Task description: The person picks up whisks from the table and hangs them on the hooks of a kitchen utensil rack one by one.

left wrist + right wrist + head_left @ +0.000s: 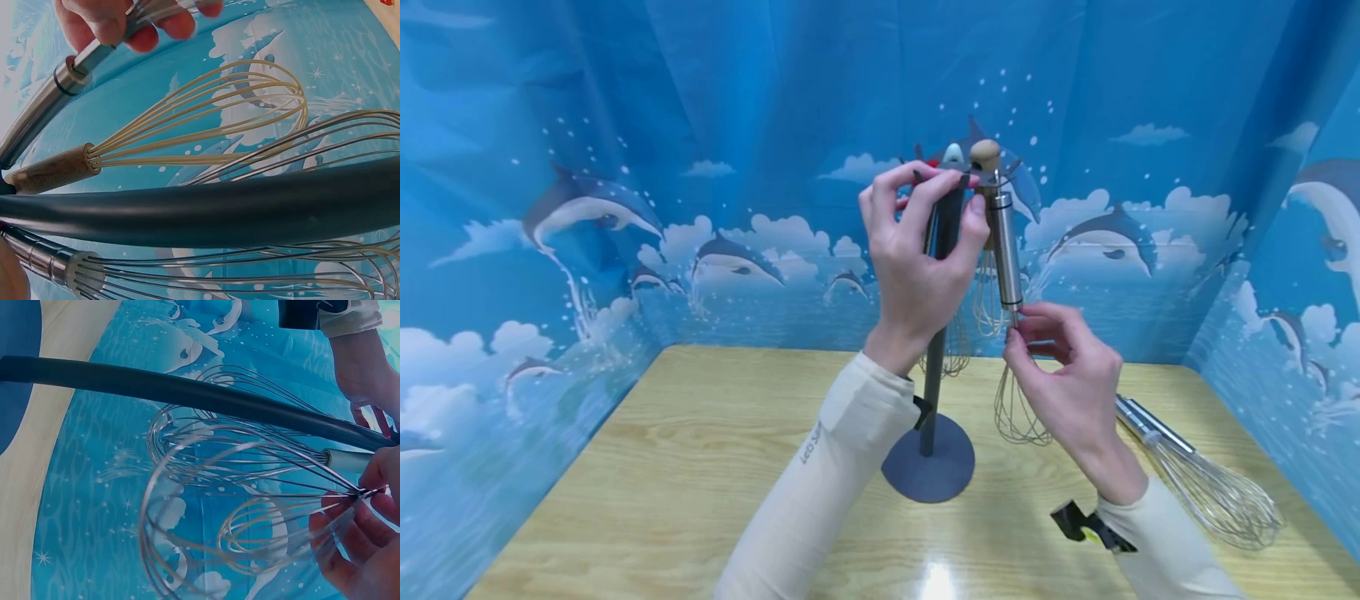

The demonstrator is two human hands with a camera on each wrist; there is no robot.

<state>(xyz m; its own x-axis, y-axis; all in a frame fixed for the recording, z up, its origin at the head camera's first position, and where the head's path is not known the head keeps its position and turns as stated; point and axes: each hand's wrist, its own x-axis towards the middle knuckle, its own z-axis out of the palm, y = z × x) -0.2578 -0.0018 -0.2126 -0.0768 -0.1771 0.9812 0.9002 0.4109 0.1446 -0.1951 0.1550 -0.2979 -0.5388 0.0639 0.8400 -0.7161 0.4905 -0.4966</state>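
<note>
A dark grey utensil stand [934, 392] rises from a round base on the wooden table [685, 467]. My left hand [940, 196] grips the stand's top, fingers curled round the pole and its hooks. A steel-handled whisk [1006, 250] hangs at the stand's right side, and my right hand [1021, 333] pinches it where the wires leave the handle. In the left wrist view those pinching fingers [106, 25] show above the steel handle [44, 106]. A wooden-handled whisk [50, 172] and another whisk [81, 275] hang by the pole [219, 209]. The right wrist view looks through the wire loops [250, 506].
One more steel whisk [1195, 475] lies on the table at the right, behind my right forearm. Blue dolphin-print curtains [587, 208] wall in the table on three sides. The stand's base [928, 467] sits mid-table.
</note>
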